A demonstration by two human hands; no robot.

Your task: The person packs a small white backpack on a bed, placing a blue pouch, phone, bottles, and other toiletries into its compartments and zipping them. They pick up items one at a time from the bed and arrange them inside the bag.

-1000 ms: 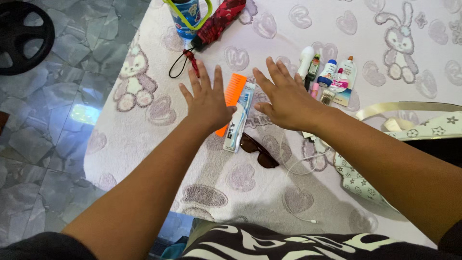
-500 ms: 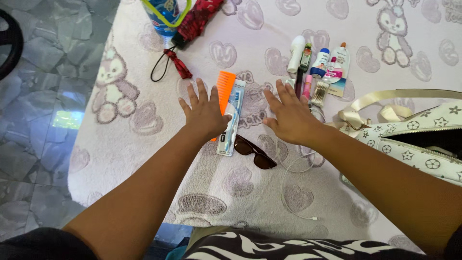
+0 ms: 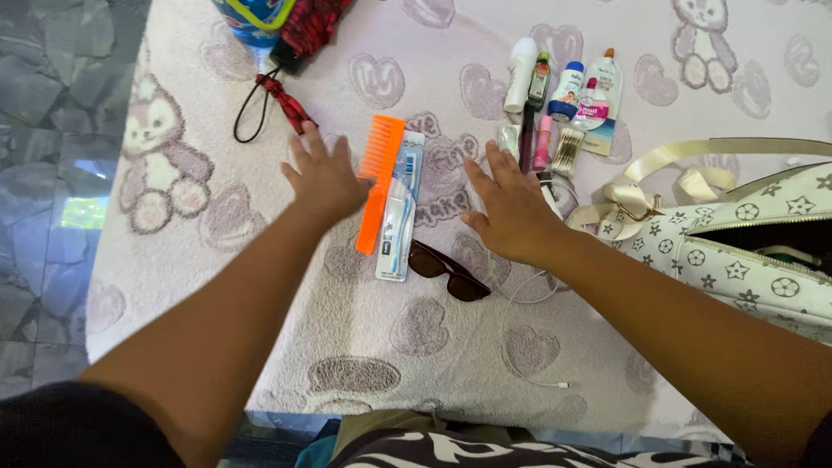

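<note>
A pale blanket (image 3: 260, 286) printed with bunnies and hearts covers the surface. At the right edge lies a white bag (image 3: 737, 260) with star and ball prints, its zip open and cream straps trailing. The left hand (image 3: 322, 178) hovers flat with fingers spread, holding nothing, just left of an orange comb (image 3: 378, 182). The right hand (image 3: 513, 208) is likewise open and empty, palm down, over the blanket beside a white cable (image 3: 520, 329). Between the hands, next to the comb, lies a packaged toothbrush (image 3: 399, 208), and dark sunglasses (image 3: 449, 270) touch its lower end. Beyond the right hand sits a cluster of small bottles and tubes (image 3: 568, 91). At the top edge lie a blue bottle (image 3: 247, 17) and a red folded umbrella (image 3: 308, 26).
</note>
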